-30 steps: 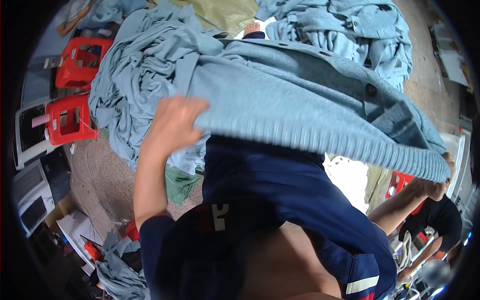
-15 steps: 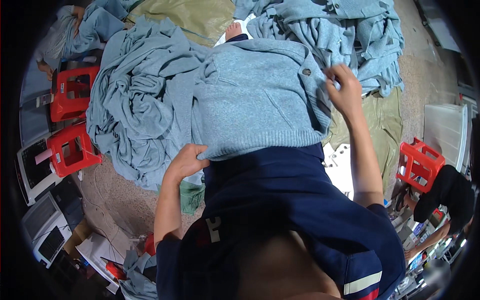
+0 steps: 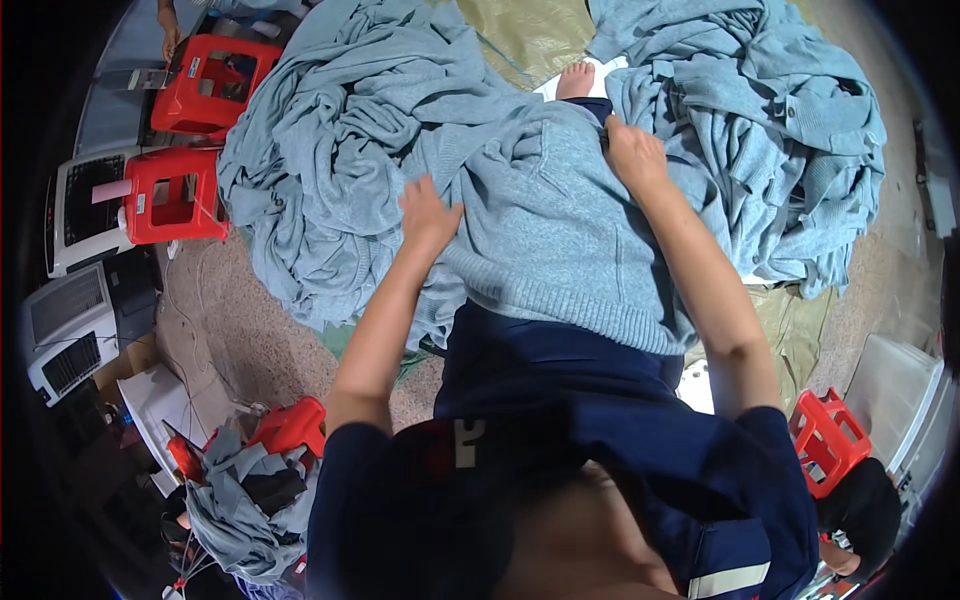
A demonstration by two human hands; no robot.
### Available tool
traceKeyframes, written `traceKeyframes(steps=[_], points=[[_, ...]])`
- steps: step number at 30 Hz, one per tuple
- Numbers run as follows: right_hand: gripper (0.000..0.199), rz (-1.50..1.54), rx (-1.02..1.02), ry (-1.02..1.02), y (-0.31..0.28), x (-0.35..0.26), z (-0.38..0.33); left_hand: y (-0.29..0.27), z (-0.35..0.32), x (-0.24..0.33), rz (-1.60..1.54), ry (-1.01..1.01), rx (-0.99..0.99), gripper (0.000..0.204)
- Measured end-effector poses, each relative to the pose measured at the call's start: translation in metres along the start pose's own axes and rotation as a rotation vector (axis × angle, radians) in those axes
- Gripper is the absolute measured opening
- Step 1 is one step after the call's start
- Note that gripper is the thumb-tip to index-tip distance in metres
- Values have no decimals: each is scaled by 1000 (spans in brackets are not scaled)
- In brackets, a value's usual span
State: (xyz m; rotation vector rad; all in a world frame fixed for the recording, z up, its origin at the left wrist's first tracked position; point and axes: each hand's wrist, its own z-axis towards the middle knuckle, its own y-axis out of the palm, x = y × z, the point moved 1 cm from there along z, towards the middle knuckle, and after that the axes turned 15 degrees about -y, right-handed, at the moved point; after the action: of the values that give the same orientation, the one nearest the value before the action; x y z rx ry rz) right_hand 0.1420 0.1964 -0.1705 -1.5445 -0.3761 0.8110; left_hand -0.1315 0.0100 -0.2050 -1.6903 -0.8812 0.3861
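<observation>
A light blue knitted cardigan [image 3: 570,225] lies across my lap, its ribbed hem toward me and a pocket seam showing on its front. My right hand [image 3: 637,158] is closed on the cardigan's far right edge, near my knee. Over the garment's left side is my left hand [image 3: 432,215], slightly blurred, thumb and fingers apart, with nothing seen in it. Whether it touches the knit cannot be told.
Heaps of similar blue knitwear lie left [image 3: 330,150] and right [image 3: 800,150]. Red stools [image 3: 165,195] and white appliances [image 3: 85,215] stand at the left, another red stool [image 3: 830,440] at the right. Two other people show partly at the edges. My bare foot [image 3: 576,80] rests beyond the cardigan.
My left hand has left the hem's left corner and moved up and right. My right hand has moved left and away from me, onto the cardigan's edge. The view has turned and shifted.
</observation>
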Motion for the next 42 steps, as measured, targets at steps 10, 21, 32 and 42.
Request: traceKeyframes(steps=[10,21,32,42], points=[[12,-88,-12,13,-61,-18,-61,42,150,32,-442,-95,-248,61],[25,-273,614,442,-233,90,-231,-235,-68,-13,-1803,409,-207,57],[24,20,451,438,-120,52,-277,-17,-129,-264,-706,-568,-358,77],[35,-35,761,182,-147,36,-257,-150,-138,94,-647,732,-386,45]])
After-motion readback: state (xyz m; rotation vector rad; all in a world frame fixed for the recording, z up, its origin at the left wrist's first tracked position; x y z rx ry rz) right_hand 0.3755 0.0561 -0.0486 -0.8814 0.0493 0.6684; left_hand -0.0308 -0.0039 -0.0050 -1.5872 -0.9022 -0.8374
